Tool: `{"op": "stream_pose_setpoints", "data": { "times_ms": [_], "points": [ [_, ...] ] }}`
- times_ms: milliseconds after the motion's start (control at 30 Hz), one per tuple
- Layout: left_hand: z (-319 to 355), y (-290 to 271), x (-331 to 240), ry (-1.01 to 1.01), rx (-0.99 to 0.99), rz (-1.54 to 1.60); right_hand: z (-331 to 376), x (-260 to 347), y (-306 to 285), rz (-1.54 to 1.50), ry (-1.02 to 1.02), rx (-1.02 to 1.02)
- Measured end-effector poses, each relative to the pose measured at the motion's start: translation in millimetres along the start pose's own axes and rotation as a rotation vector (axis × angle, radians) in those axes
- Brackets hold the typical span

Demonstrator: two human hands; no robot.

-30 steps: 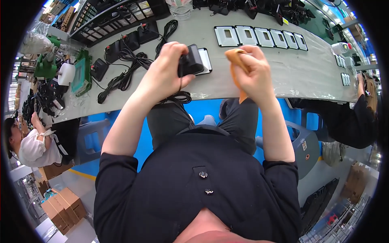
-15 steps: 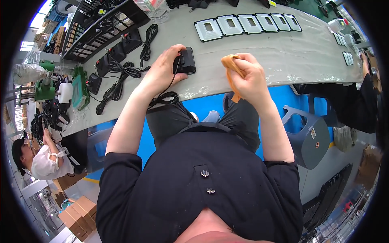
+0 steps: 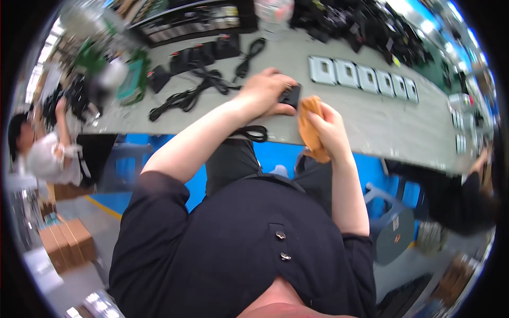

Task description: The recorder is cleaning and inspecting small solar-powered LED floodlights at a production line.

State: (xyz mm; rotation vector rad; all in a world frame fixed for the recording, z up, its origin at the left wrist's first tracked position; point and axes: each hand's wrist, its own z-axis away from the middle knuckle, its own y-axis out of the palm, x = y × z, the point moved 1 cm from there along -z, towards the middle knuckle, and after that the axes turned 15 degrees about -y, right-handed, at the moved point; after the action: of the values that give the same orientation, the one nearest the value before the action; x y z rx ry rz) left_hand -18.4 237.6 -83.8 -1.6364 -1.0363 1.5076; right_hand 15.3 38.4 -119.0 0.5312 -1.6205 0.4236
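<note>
My left hand [image 3: 263, 94] is closed round a small black rectangular device [image 3: 291, 96] just above or on the table; the palm hides part of it. Close to its right side, my right hand [image 3: 332, 130] grips a bunched orange cloth [image 3: 309, 124], which hangs down past the fingers. Whether the cloth touches the device I cannot tell. Below my left wrist, a coiled black cable [image 3: 253, 133] lies at the table's near edge. Several similar black devices [image 3: 202, 54] with bundled black cables [image 3: 195, 91] rest to the left.
A row of white, black-edged frames [image 3: 362, 78] lies on the grey table [image 3: 360, 122] to the right. Behind are a black crate [image 3: 191, 24], a clear plastic container [image 3: 273, 18] and a heap of black parts [image 3: 366, 32]. A green fixture [image 3: 132, 79] stands left; people sit at both sides.
The view has swung, so the table sits differently in it. My right hand has brought the cloth closer to the device. My left hand still holds the device, which appears turned.
</note>
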Motion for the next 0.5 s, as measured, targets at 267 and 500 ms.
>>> {"op": "stream_pose_setpoints", "data": {
  "times_ms": [267,500],
  "points": [
    [-20,-16,31,0.252,-0.144,-0.236,7,21,0,0.535,-0.326,-0.003],
    [54,-63,28,0.007,-0.521,-0.106,-20,31,43,0.851,-0.605,0.089]
  ]
}}
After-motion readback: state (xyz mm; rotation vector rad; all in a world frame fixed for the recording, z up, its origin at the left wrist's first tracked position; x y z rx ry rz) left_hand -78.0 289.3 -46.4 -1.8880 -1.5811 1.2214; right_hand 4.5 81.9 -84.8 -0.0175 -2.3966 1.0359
